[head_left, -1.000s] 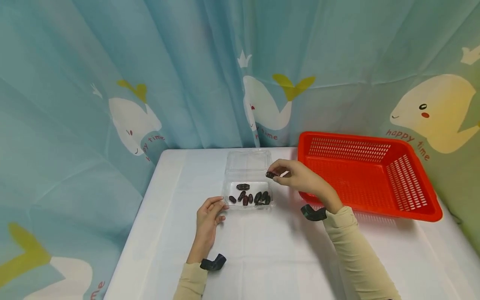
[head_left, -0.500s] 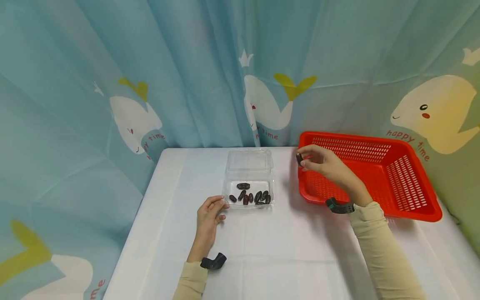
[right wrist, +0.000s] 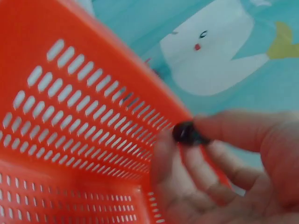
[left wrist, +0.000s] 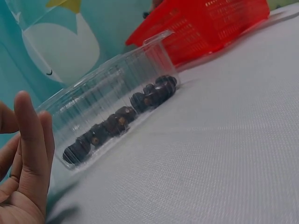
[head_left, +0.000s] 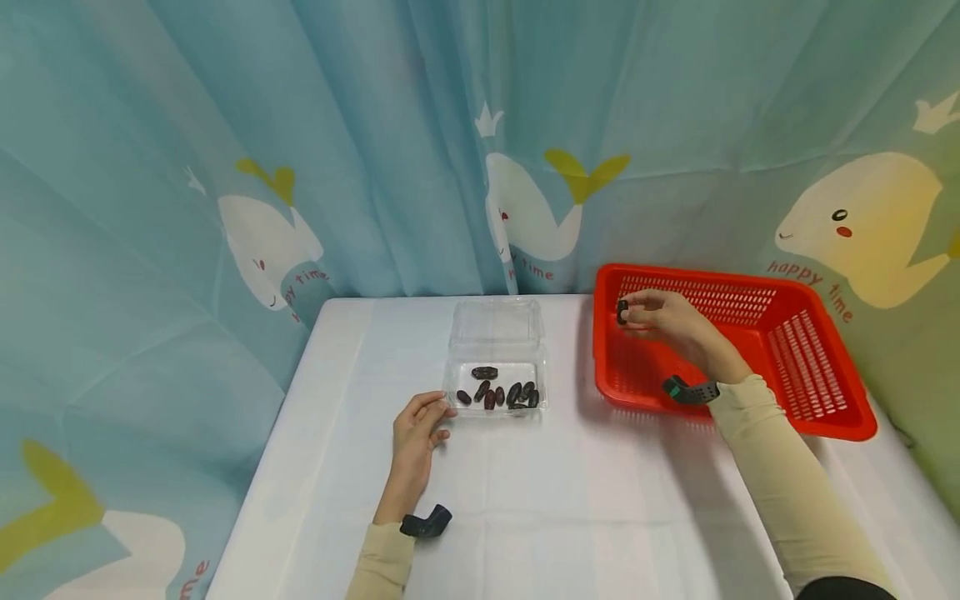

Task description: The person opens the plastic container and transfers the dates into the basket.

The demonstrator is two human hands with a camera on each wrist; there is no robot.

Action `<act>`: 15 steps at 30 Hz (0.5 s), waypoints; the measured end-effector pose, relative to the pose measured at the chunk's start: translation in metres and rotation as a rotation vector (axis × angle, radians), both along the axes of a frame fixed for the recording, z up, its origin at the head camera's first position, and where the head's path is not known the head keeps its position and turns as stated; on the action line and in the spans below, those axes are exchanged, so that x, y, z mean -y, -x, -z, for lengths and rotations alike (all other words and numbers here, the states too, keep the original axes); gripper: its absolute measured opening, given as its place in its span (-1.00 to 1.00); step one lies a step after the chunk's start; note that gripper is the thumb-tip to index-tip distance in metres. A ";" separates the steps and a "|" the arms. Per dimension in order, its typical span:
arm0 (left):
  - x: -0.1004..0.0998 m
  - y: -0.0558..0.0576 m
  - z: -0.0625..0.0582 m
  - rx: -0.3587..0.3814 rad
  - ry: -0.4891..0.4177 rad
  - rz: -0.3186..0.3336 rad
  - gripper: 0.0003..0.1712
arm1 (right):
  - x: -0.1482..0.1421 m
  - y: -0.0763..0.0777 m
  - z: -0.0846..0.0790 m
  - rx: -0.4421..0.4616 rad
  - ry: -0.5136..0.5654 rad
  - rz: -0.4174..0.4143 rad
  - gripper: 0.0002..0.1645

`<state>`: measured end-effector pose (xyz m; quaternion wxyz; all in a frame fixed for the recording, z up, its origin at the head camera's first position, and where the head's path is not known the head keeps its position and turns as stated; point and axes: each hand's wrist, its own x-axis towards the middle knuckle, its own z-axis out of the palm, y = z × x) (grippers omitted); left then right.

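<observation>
My right hand (head_left: 672, 322) pinches a dark, wrinkled date (head_left: 622, 312) between thumb and fingertips, held over the left part of the red basket (head_left: 840, 358). The right wrist view shows the same date (right wrist: 186, 134), blurred, close to the basket's slotted wall. A clear plastic clamshell box (head_left: 454, 377) lies with its lid (head_left: 497, 321) folded back, and several dates (head_left: 490, 399) rest in its base. At the box's front left corner my left hand (head_left: 417, 427) touches the edge with fingers fairly straight and the thumb apart. In the left wrist view these fingers (left wrist: 32, 135) stand beside the box wall.
A white cloth covers the table (head_left: 525, 500). A blue-green curtain (head_left: 405, 167) with whale prints hangs behind and to the sides. The basket takes up the table's right rear part, a short gap away from the plastic box.
My right hand has carried the date rightward from beside the plastic box to over the red basket. My left hand has stayed at the box's corner.
</observation>
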<state>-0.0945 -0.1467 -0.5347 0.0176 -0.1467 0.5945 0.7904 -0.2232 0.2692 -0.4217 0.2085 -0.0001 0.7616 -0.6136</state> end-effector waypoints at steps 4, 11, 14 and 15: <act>0.000 0.003 0.002 -0.002 -0.018 0.003 -0.71 | -0.008 0.019 0.004 0.129 0.040 0.020 -0.59; 0.002 0.002 0.005 0.005 -0.004 0.024 -0.70 | -0.027 0.030 0.016 0.269 0.061 0.067 -0.83; 0.002 0.003 0.003 0.002 -0.012 0.019 -0.71 | -0.030 0.034 0.020 0.275 0.029 0.059 -0.80; 0.002 0.003 0.003 0.000 -0.013 0.021 -0.72 | -0.031 0.035 0.022 0.283 0.026 0.061 -0.81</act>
